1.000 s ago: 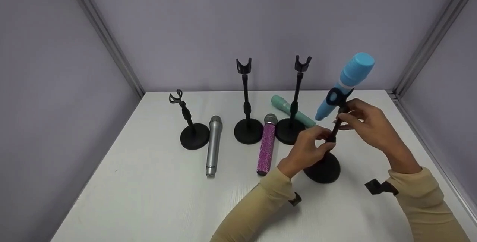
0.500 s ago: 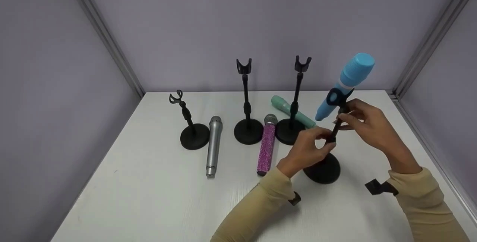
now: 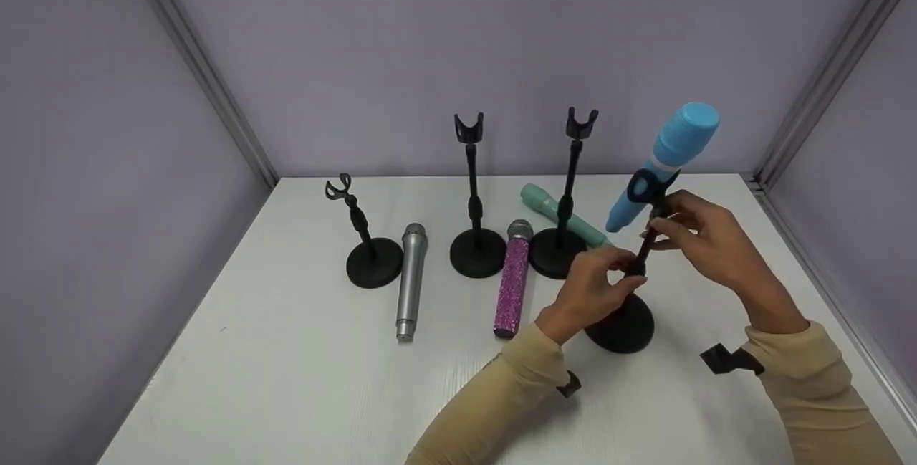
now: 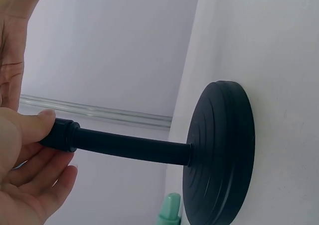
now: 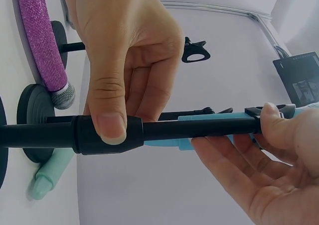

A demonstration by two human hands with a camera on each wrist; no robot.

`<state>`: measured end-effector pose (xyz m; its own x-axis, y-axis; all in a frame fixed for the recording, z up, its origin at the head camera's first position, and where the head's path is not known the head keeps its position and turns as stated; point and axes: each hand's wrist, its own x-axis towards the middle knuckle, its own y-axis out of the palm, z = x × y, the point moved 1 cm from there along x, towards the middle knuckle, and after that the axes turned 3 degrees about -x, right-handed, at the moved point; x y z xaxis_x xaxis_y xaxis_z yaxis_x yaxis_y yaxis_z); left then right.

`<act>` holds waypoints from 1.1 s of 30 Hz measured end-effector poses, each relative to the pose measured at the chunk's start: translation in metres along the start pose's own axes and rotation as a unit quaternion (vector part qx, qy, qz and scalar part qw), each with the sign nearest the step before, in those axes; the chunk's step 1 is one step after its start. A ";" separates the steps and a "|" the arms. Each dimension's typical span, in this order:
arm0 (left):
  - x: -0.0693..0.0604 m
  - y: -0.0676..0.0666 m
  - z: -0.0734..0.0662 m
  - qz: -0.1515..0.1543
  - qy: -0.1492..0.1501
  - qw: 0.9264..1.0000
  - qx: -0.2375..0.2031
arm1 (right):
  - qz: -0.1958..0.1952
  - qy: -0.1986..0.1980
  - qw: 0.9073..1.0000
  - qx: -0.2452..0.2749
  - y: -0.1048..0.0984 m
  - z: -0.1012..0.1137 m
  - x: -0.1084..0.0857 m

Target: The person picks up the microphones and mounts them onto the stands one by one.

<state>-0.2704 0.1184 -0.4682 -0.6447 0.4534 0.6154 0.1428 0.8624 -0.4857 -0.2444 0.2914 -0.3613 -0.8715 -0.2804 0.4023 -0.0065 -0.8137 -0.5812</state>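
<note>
A black microphone stand stands at the right of the table, its pole tilted to the right. In its clip leans a blue microphone, head up. My left hand pinches the collar halfway up the pole between thumb and fingers. Higher up, just under the clip, my right hand pinches the thin upper pole. The right wrist view shows both hands on the pole, with the blue microphone partly hidden behind it.
Three more black stands hold no microphones. A silver microphone, a pink glitter microphone and a mint-green microphone lie among them on the white table. Grey walls enclose the back and sides.
Both hands keep their grip on the stand in nearly the same place. My left hand and sleeve shift very slightly; the blue microphone stays in the clip.
</note>
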 end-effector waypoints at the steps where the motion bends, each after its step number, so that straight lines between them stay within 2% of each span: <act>1: 0.000 0.000 -0.001 0.004 -0.004 1.000 0.001 | 0.000 0.000 1.000 0.000 0.000 0.000 0.000; 5: 0.000 0.001 -0.003 0.015 -0.018 1.000 0.006 | -0.002 -0.002 1.000 0.003 0.000 -0.001 -0.001; 15: 0.001 0.000 -0.003 0.025 -0.013 0.999 0.024 | -0.003 -0.004 1.000 -0.005 0.002 0.000 -0.001; 18: 0.000 -0.001 0.000 0.014 -0.002 1.000 0.023 | -0.003 0.001 1.000 -0.005 0.002 0.000 -0.001; 23: -0.001 0.002 0.006 -0.024 0.021 0.999 0.027 | -0.005 0.004 1.000 -0.003 0.003 0.000 -0.002; 27: -0.003 0.006 0.006 -0.047 0.022 0.998 0.034 | -0.007 -0.002 1.000 -0.004 0.004 -0.001 -0.003; 33: -0.003 0.008 0.000 -0.045 0.011 0.998 0.032 | -0.014 -0.005 1.000 0.001 0.003 -0.002 -0.004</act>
<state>-0.2673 0.1235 -0.4738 -0.6354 0.3806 0.6719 0.0367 0.8840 -0.4660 -0.2419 0.2906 -0.3659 -0.8659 -0.2630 0.4255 -0.0294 -0.8225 -0.5680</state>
